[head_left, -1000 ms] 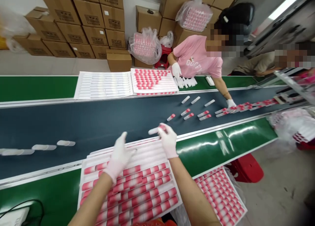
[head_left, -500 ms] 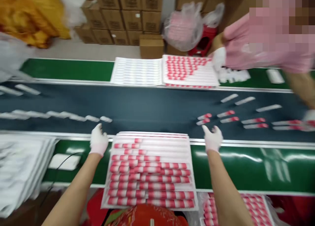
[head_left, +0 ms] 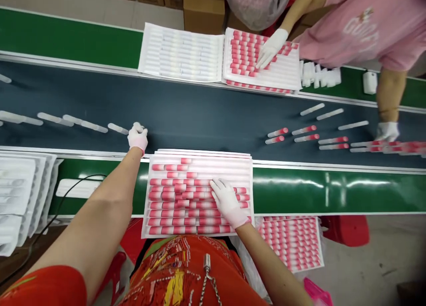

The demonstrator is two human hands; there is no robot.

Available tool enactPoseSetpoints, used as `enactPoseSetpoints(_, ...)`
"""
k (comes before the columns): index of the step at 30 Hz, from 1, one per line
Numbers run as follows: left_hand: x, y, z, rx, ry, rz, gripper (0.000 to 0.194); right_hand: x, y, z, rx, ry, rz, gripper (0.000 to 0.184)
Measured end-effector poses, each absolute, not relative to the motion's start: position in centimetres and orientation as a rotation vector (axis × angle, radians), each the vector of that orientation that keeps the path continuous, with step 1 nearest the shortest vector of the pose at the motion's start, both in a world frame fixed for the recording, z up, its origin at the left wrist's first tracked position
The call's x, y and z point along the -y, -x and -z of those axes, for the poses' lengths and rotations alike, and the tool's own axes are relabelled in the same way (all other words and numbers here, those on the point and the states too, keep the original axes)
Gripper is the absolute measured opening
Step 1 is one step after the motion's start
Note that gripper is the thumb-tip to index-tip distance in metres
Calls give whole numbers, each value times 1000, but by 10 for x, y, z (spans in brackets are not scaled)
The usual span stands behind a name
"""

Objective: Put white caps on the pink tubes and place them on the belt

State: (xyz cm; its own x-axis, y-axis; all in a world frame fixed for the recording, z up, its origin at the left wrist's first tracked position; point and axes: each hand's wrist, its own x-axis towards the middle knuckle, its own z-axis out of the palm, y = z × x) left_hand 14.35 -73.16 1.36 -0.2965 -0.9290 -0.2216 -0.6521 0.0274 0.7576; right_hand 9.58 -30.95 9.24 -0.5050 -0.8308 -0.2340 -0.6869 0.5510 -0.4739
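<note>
Left hand point(head_left: 137, 138) curled over dark belt point(head_left: 199, 110), beside 1 white tube point(head_left: 117, 128); grip cannot be told. Red-and-white tubes point(head_left: 171, 230) in near tray point(head_left: 229, 164) touched by right hand point(head_left: 228, 201), fingers extended.

We reach out left.
Our left white fabric-gloved hand point(head_left: 137, 138) is forward, fingers curled; our right white fabric-gloved hand point(head_left: 229, 203) is palm down, fingers extended.
</note>
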Motion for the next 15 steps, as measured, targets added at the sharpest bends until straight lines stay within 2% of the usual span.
enactPoseSetpoints(3,713,-148,-38,2000,-1601,1138,28,327,-92,-96,-2348,1176,341,38)
enactPoseSetpoints(8,623,-174,-107,2176,-1155,1427,44,342,-94,-95,-2368,891,353,13)
enactPoseSetpoints(10,582,-187,-129,2261,-1106,1626,46,343,-92,-102,-2342,818,601,11)
enactPoseSetpoints(13,539,-199,-150,2313,-990,1962,55,348,-83,-132,-2161,708,1136,25)
enactPoseSetpoints(15,524,-200,-161,2323,-846,2074,57,354,-73,-160,-1993,623,1351,34)
